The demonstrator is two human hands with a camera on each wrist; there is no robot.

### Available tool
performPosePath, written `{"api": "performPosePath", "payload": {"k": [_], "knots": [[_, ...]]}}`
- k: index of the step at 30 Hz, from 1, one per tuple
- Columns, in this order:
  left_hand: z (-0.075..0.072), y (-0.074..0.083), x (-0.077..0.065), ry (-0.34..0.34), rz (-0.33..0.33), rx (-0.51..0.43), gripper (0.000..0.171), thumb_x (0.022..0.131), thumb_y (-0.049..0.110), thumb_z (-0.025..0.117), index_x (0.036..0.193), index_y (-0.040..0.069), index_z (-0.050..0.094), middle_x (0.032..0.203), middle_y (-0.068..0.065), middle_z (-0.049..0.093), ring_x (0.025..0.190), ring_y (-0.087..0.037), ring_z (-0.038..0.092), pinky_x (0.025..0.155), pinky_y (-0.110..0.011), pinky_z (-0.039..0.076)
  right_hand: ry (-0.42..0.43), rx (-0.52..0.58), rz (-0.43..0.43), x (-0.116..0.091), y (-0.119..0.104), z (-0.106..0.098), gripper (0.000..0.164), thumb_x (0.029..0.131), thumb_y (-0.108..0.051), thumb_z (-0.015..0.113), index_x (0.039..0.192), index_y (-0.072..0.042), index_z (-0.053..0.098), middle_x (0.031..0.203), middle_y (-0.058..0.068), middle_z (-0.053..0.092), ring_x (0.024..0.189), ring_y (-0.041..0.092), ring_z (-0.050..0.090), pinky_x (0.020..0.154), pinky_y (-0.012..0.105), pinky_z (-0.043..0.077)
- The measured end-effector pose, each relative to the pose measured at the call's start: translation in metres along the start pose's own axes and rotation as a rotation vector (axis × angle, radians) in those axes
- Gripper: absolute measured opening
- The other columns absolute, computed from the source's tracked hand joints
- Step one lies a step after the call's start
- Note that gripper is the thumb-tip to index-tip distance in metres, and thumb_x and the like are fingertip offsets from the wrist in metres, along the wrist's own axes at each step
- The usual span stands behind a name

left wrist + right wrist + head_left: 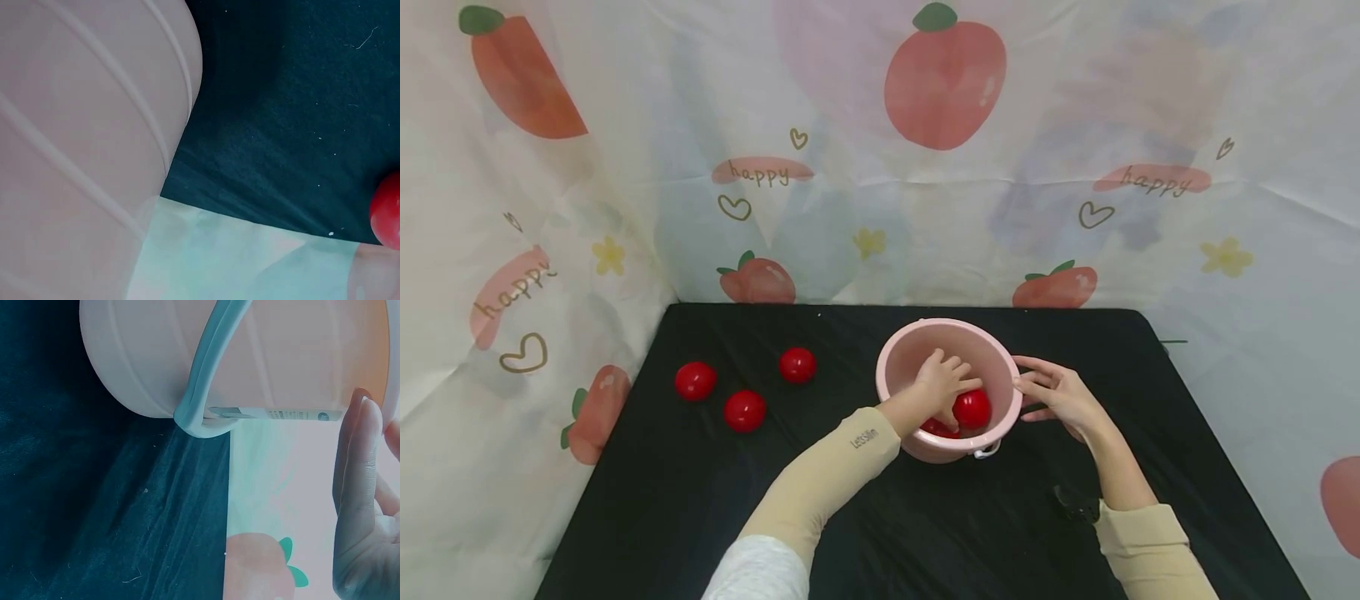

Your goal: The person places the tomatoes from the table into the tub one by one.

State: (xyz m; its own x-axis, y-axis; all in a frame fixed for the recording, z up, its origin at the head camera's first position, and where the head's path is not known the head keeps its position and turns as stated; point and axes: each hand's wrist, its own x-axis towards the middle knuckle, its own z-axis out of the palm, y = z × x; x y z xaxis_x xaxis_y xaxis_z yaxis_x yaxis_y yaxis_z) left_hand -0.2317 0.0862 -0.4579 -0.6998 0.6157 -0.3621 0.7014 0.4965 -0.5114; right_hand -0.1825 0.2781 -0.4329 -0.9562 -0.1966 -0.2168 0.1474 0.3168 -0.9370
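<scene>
Here's the left forearm (pixel 823 479) slanting over the near edge of the pink bucket (pixel 936 452), and there's the danger: lean there and the whole thing could tip. Inside, the left hand (pixel 938 387) hangs back upward, grip wide, fingers splayed, holding nothing; two red balls lie in there, the front one (pixel 938 428) partly hidden, the rear one (pixel 973 410) beside the thumb, contact too close to call. Right hand (pixel 1060 400) comes in from the side, straight fingers lightly against the rim, grip loose; a slip might let the bucket slide. Farther left, three loose red balls (pixel 745 411) sit apart on the dark surface (pixel 925 533), liable to roll if jolted.
</scene>
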Motion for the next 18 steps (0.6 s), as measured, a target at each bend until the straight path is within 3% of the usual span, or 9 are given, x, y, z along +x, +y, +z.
{"api": "performPosePath", "payload": {"k": [8,18], "knots": [[-0.003,0.000,-0.005,-0.033,-0.032,0.005,0.088,0.070,0.075,0.046,0.142,0.045,0.005,0.143,0.012,0.025,0.125,-0.011,0.025,0.098,-0.031,0.031,0.000,-0.007,-0.001,0.000,0.001,-0.001,0.061,0.089,-0.026,0.060,0.138,-0.001,0.034,0.095,0.001,0.063,0.077,0.016,0.065,0.064,0.038,0.054],[-0.002,-0.011,-0.011,0.047,-0.023,-0.067,0.091,0.070,0.074,0.049,0.143,0.042,0.006,0.145,0.009,0.022,0.129,-0.014,0.022,0.104,-0.035,0.026,0.003,-0.017,-0.006,0.000,0.000,0.001,0.060,0.089,-0.026,0.060,0.137,0.000,0.035,0.098,0.006,0.063,0.079,0.021,0.065,0.064,0.038,0.054]]}}
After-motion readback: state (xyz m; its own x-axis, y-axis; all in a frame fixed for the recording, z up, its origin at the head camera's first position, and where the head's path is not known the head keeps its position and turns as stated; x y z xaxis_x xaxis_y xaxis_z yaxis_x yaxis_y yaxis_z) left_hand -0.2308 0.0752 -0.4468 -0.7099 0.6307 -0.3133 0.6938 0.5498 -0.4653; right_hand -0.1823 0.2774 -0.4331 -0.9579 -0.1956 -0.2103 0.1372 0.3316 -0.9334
